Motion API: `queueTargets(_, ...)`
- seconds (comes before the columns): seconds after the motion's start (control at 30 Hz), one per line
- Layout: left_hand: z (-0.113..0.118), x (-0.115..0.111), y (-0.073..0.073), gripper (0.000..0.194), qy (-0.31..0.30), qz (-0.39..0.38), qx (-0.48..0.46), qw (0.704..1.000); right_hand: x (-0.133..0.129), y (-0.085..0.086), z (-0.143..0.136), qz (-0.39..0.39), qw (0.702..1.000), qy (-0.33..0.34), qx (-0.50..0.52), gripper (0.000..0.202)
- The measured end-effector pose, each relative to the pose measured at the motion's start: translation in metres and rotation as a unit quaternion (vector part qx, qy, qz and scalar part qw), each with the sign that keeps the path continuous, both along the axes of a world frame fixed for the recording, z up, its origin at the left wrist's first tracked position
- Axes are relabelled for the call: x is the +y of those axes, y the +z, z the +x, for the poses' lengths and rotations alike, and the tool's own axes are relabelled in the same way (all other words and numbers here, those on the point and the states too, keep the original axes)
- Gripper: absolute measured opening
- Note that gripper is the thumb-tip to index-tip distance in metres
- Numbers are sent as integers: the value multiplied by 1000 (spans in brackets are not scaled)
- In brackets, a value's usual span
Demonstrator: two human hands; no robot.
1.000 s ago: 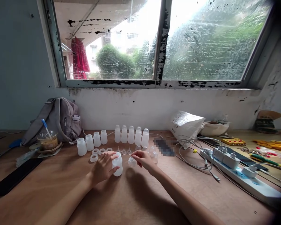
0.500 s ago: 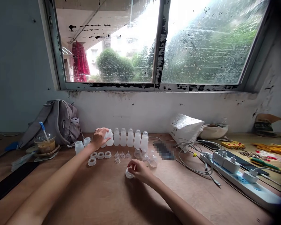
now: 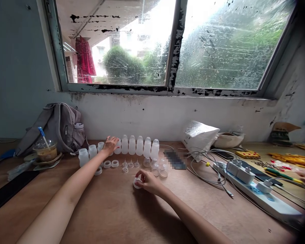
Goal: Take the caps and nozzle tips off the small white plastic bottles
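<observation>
Left hand (image 3: 110, 145) is stretched out to the left end of the capped row (image 3: 139, 147), its fingers loosely spread at a bottle (image 3: 119, 147). This bottle stands just left of the row, its long axis upright, and it is on the right side of the hand. The left hand is clearly the nearer one to it; whether the fingers grip it or only touch it, I cannot tell. In front of the row's left end, some flat rings (image 3: 115, 164) lie. More to the right, also in front of the row, are small teats (image 3: 130, 165), points upward. Nearer to the person than the row, the right hand (image 3: 149, 182) grasps one ring (image 3: 136, 184) between thumb and fingers, on the hand's left side, at or just above the table (image 3: 112, 210). In front of the row's right end stand clear caps (image 3: 163, 172).
</observation>
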State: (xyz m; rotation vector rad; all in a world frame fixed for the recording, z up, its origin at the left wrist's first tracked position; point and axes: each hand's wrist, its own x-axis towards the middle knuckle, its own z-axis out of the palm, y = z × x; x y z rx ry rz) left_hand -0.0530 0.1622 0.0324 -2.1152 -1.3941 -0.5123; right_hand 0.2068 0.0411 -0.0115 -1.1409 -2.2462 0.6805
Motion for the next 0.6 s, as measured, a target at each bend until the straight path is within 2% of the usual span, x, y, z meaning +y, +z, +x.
queueTargets(0.23, 1, 7, -6, 23, 13, -1, 2, 1000, -3, 6, 1, -26, 1000, -5, -7, 20)
queueTargets(0.43, -1, 9, -12, 24, 23, 4, -17, 1000, -2, 3, 1, -20, 1000, -9, -6, 18)
queueTargets(0.6, -1, 4, -8, 29, 6, 14, -45, 999, -2, 2, 1, -9, 1000, -6, 15, 15)
